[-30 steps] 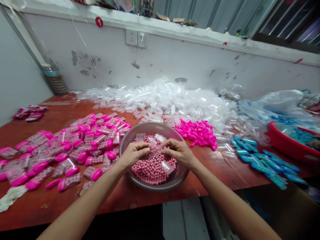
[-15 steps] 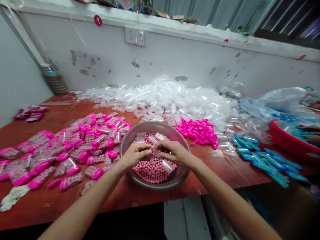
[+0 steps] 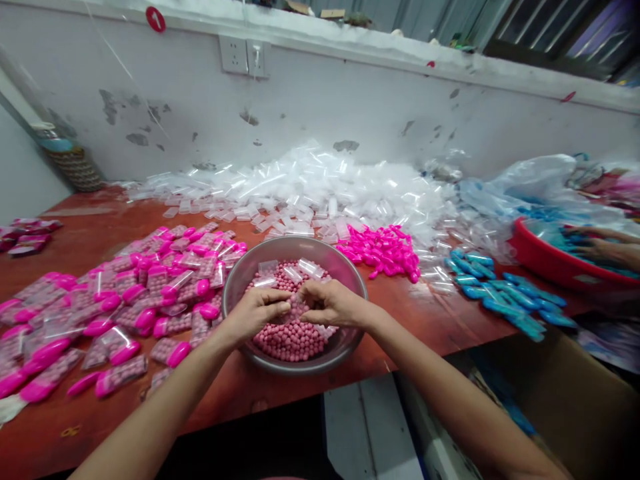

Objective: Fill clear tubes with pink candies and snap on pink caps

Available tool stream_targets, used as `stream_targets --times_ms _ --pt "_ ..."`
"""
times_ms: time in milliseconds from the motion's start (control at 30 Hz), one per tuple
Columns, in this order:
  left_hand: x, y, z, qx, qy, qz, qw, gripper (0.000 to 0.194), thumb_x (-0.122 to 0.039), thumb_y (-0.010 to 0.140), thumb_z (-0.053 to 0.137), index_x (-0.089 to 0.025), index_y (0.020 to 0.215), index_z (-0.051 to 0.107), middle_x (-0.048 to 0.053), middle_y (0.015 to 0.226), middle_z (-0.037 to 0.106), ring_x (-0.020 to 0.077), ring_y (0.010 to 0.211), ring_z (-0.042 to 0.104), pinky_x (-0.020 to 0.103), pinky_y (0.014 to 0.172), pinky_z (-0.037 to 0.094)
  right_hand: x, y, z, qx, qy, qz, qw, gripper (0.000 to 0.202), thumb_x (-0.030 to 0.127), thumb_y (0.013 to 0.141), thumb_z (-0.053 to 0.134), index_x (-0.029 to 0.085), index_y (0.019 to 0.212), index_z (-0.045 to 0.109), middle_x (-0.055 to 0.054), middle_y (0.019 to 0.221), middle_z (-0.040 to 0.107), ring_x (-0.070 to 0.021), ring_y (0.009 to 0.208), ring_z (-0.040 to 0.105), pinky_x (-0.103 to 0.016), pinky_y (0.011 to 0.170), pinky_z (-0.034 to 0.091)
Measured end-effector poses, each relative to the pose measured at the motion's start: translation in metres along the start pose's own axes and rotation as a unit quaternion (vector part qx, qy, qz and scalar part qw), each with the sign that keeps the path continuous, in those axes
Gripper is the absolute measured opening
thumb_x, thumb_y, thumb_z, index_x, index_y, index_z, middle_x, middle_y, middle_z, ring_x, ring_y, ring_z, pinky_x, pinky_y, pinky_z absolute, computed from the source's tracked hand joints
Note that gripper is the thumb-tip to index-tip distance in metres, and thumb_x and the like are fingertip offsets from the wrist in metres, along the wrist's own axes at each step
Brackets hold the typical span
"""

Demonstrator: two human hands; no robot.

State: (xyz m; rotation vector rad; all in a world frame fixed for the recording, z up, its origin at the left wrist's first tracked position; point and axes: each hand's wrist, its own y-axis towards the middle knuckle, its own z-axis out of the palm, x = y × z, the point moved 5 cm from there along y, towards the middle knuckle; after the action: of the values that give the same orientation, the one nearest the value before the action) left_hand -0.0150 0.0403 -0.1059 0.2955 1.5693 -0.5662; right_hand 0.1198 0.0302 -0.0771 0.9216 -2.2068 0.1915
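Note:
A grey metal bowl (image 3: 350, 333) holds many pink beads (image 3: 287, 343), with several clear plastic cases (image 3: 311, 268) lying on them. Over the bowl, my left hand (image 3: 257, 312) pinches what looks like a clear plastic case, mostly hidden by the fingers. My right hand (image 3: 333, 305) faces it, its fingers curled and closed at the same spot; what they grip is hidden. Left of the bowl spread many bead-filled cases with pink caps (image 3: 170, 293). Behind its right side is a heap of loose bright pink caps (image 3: 383, 252).
Clear empty cases (image 3: 300, 183) are piled along the wall. To the right lie blue-filled cases (image 3: 510, 293) and a red basin (image 3: 545, 260), with another person's hand (image 3: 610, 247) in it. The red-brown table's (image 3: 425, 347) front edge runs below the bowl.
The camera view has turned slightly to the right, so everything sits further left. My hands stay together over the bowl, with the fingers slightly shifted. The other person's hand shows more.

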Motion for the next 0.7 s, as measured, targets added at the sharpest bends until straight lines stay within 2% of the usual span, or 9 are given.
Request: stream_targets --times_ms 100,267,400,533,633,700 --pt "0.002 0.001 -0.001 -0.002 0.0 -0.01 1.0 0.032 -0.03 0.062 0.065 -0.012 0.089 0.067 0.002 0.07 0.062 0.0109 0.059 0.052 0.023 0.057 0.044 -0.002 0.0 0.0 -0.009 -0.014 -0.004 1.0 0.02 0.025 0.071 0.06 0.017 0.087 0.052 0.005 0.06 0.052 -0.0072 0.053 0.047 -0.016 0.049 0.033" --pt "0.002 0.001 -0.001 -0.017 -0.036 -0.026 0.999 0.034 -0.03 0.061 0.066 -0.012 0.09 0.066 0.003 0.072 0.064 0.0123 0.062 0.056 0.025 0.063 0.046 -0.006 -0.003 -0.004 -0.087 -0.042 -0.015 0.995 0.016 0.032 0.073 0.059 0.016 0.075 0.055 0.002 0.062 0.058 -0.0082 0.054 0.049 -0.018 0.052 0.035" --pt "0.001 0.0 -0.003 -0.042 -0.027 -0.036 0.998 0.039 -0.031 0.058 0.069 -0.013 0.092 0.066 0.005 0.081 0.067 0.0183 0.074 0.06 0.03 0.072 0.048 -0.004 -0.006 -0.003 -0.094 -0.085 -0.034 0.991 0.016 0.033 0.075 0.056 0.017 0.078 0.055 0.0 0.065 0.059 -0.0092 0.057 0.051 -0.018 0.054 0.037" --pt "0.009 0.001 -0.009 -0.06 -0.016 -0.047 0.997 0.04 -0.033 0.058 0.07 -0.017 0.094 0.065 0.005 0.084 0.068 0.0221 0.084 0.061 0.031 0.077 0.049 -0.003 -0.008 -0.002 -0.099 -0.123 -0.054 0.986 0.019 0.037 0.077 0.053 0.017 0.078 0.053 0.0 0.067 0.058 -0.0095 0.06 0.052 -0.018 0.056 0.037" --pt "0.015 0.004 -0.014 -0.063 -0.009 -0.042 0.997 0.041 -0.033 0.055 0.072 -0.019 0.093 0.066 0.004 0.091 0.068 0.0241 0.089 0.06 0.03 0.077 0.05 -0.004 -0.009 -0.002 -0.097 -0.103 -0.046 0.989 0.023 0.041 0.075 0.054 0.017 0.077 0.05 0.002 0.064 0.055 -0.0081 0.057 0.049 -0.017 0.054 0.036" --pt "0.017 0.004 -0.019 -0.096 -0.004 -0.037 0.995 0.04 -0.033 0.054 0.073 -0.02 0.091 0.066 0.003 0.096 0.067 0.0249 0.091 0.059 0.029 0.076 0.051 -0.004 -0.011 -0.003 -0.101 -0.082 -0.031 0.991 0.026 0.042 0.074 0.054 0.017 0.073 0.049 0.003 0.061 0.053 -0.0072 0.054 0.046 -0.017 0.053 0.035"
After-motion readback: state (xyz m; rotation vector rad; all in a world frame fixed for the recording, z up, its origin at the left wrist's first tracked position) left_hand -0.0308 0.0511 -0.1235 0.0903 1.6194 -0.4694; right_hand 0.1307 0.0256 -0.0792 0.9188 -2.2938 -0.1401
